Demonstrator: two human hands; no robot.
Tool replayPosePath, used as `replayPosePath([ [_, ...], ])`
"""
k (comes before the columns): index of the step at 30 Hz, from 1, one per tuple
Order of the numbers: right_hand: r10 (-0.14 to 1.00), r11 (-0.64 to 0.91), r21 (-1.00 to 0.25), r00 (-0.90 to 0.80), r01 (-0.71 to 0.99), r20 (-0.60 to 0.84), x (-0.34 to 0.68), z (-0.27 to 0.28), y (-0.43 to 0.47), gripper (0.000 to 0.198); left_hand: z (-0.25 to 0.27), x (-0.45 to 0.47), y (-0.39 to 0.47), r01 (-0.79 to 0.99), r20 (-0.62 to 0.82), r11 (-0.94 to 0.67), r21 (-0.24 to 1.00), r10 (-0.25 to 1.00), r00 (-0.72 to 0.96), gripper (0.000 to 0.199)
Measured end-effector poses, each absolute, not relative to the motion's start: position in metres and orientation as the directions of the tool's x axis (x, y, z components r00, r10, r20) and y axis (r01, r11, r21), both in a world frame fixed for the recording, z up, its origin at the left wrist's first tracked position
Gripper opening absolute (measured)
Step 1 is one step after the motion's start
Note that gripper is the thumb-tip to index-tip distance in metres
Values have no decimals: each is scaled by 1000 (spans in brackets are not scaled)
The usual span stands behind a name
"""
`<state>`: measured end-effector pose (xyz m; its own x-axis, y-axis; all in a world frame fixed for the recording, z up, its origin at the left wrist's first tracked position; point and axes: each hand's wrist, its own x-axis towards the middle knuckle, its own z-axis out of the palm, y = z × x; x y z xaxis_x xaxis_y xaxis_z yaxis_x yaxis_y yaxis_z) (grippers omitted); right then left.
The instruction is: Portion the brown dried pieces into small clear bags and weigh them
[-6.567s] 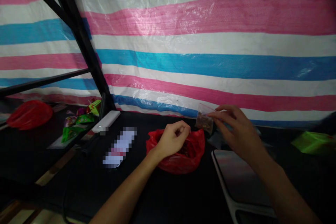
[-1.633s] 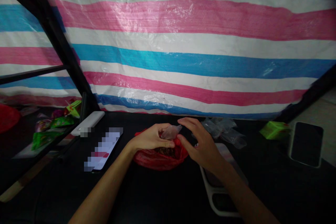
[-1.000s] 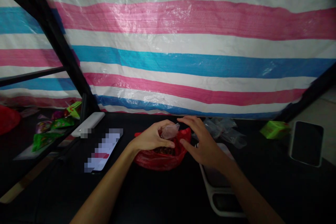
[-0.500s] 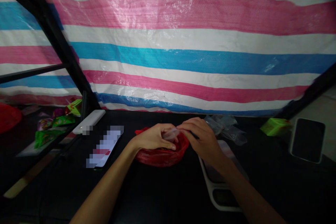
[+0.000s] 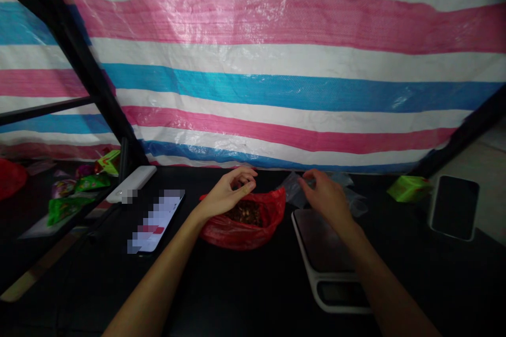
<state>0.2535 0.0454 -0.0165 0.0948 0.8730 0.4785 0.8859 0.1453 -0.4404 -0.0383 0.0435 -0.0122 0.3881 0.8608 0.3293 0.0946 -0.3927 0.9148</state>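
Note:
An opened red plastic bag sits on the black table with brown, crumbly-looking contents inside. Over its far left edge hovers my left hand, fingers loosely curled and thumb apart from them; I see nothing between them. My right hand is above the far part of a white kitchen scale, thumb and forefinger close together. At those fingertips is a clear plastic bag, which looks pinched. More clear plastic bags lie behind that hand, partly hidden by it.
To the left are a lit phone, a white slab-shaped device and several green snack packets. A yellow-green box and a dark-screened device stand at the right. Black frame bars and a striped sheet border the table.
My hands have come apart from above the red bag, where they held clear plastic. The right moved right over the scale, the left slightly up and left, uncovering the bag's contents.

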Motion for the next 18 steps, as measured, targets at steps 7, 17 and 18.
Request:
replayPosePath([
  [7, 802, 570, -554, -263, 606, 536, 229, -1, 29, 18, -17, -44, 45, 493, 399, -501, 711, 865, 303, 19],
  [17, 776, 607, -213, -514, 765, 366, 205, -10, 11, 17, -19, -53, 44, 760, 223, -554, 340, 833, 507, 30],
  [18, 789, 596, -210, -515, 775, 336, 207, -13, 14, 19, -20, -55, 45, 766, 195, -545, 341, 838, 510, 31],
])
